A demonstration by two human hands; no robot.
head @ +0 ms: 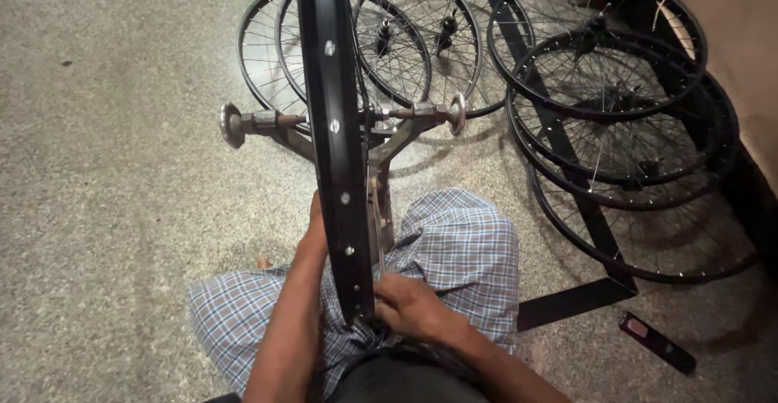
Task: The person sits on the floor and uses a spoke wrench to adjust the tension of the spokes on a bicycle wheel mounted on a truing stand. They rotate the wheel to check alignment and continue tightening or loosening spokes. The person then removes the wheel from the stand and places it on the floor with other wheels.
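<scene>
- The speckled concrete floor (105, 168) runs under everything, and I sit on it with my knees in checked cloth (462, 241) either side of the truing stand.
- A heap of spoked black wheels (616, 119) lies flat on the floor beyond and to the right of the stand, overlapping one another, some resting across a flat black metal frame (571, 302).
- The black rim (336, 135) I work on stands upright in the stand, seen edge-on, running from the top of the view down to my lap; small bright spoke heads dot its inner face.
- The truing stand (381, 139) is a grey metal fork holding the rim at its axle, with a round knob at each end of the crossbar, left and right of the rim.
- My left hand (316, 229) reaches up along the left side of the rim and presses against it; the rim hides the fingers, so I cannot tell how far they are curled.
- My right hand (409, 302) sits at the bottom of the rim, just right of it, fingers bent in and pinched at the rim's edge; what they pinch is too small to make out.
- A small dark flat phone-like object (658, 342) lies on the floor well to the right of the stand, near the frame's end.
</scene>
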